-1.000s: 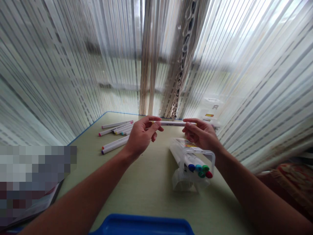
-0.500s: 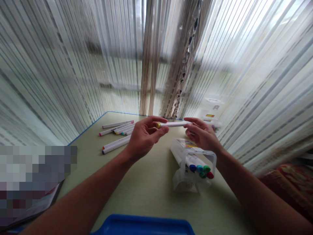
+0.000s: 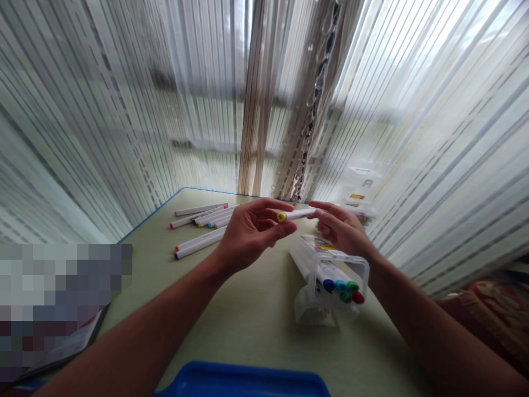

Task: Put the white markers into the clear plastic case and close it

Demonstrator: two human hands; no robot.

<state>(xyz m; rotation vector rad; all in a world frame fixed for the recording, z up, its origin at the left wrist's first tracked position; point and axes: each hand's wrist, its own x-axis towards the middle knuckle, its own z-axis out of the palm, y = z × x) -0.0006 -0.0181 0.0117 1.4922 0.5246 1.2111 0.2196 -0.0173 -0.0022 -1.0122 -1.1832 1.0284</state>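
Observation:
A white marker point(image 3: 298, 214) with a yellow end cap is held level above the pale green table point(image 3: 248, 309). My left hand point(image 3: 252, 234) curls round its yellow end, thumb and fingers pinching there. My right hand point(image 3: 343, 229) grips the other end of the same marker. Just below my right hand lies a clear plastic marker case point(image 3: 326, 281) on its side, with blue, teal, green and red caps showing at its open end.
Several loose white markers point(image 3: 202, 218) lie at the table's far left, and two more point(image 3: 198, 243) nearer. A blue tray edge point(image 3: 243, 380) is at the front. Sheer curtains surround the table. A second clear case point(image 3: 357, 201) sits behind my right hand.
The marker has slid to the right through my left hand, so its yellow end now sits at my left fingertips. Both hands shifted slightly right.

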